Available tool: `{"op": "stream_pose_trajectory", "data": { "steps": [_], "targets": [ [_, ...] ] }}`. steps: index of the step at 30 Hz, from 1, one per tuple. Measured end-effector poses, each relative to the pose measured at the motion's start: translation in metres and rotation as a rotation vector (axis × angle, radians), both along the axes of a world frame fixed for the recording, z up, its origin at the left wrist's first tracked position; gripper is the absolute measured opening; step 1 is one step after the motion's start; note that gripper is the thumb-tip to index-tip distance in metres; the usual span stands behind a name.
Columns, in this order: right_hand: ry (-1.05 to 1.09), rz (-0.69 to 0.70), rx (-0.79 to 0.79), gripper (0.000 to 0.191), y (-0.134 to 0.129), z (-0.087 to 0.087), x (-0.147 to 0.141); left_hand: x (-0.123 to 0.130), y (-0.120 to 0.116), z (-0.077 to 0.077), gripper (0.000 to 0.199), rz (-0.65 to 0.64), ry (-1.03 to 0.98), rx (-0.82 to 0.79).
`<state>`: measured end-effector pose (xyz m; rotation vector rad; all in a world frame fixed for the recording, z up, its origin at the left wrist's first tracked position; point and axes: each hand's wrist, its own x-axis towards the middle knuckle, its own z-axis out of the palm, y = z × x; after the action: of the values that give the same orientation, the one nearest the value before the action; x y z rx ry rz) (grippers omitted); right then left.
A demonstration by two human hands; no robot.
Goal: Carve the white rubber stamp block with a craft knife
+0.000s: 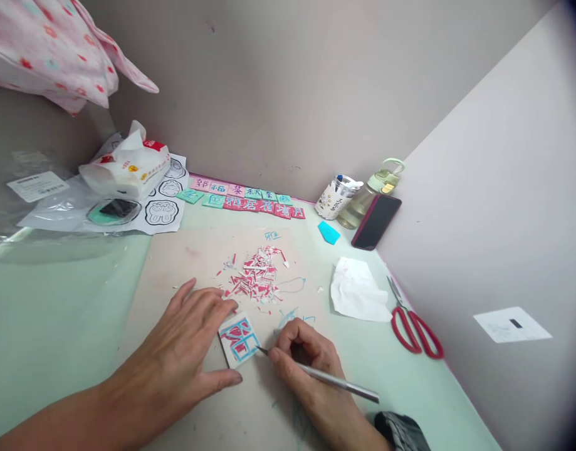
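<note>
A small square rubber block (239, 338) with a pink face and a blue drawn character lies on the beige mat (184, 250). My left hand (184, 351) rests flat on the mat, fingertips pressing the block's left edge and thumb below it. My right hand (306, 363) grips a thin silver carving knife (335, 380) like a pen, its tip touching the block's right edge. A pile of pink and white shavings (257, 279) lies just beyond the block.
Red-handled scissors (417, 329) and a crumpled white tissue (356, 291) lie right. At the wall: rows of carved pink and green blocks (243, 195), a pen cup (337, 197), a bottle (370, 194), a phone (376, 220). A tissue pack (125, 166) sits left.
</note>
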<state>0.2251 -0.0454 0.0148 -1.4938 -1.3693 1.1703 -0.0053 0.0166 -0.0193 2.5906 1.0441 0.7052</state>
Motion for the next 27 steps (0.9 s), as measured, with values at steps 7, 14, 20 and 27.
{"op": "stream_pose_trajectory", "data": {
  "steps": [7, 14, 20, 27],
  "targets": [
    [0.072, 0.052, 0.012, 0.03, 0.003, 0.001, -0.004, -0.001, 0.001, 0.006, 0.069, -0.232, -0.024, -0.049],
    [0.061, 0.104, -0.022, 0.027, 0.008, 0.002, -0.01, -0.002, 0.005, 0.003, 0.08, -0.271, 0.026, -0.227],
    [0.028, 0.075, 0.013, 0.026, 0.007, 0.0, -0.006, 0.006, 0.009, -0.003, 0.075, -0.258, -0.003, -0.205],
    [-0.058, 0.011, 0.027, 0.026, 0.001, 0.004, -0.006, 0.009, -0.004, -0.003, 0.07, -0.079, -0.047, -0.086]
  ]
}}
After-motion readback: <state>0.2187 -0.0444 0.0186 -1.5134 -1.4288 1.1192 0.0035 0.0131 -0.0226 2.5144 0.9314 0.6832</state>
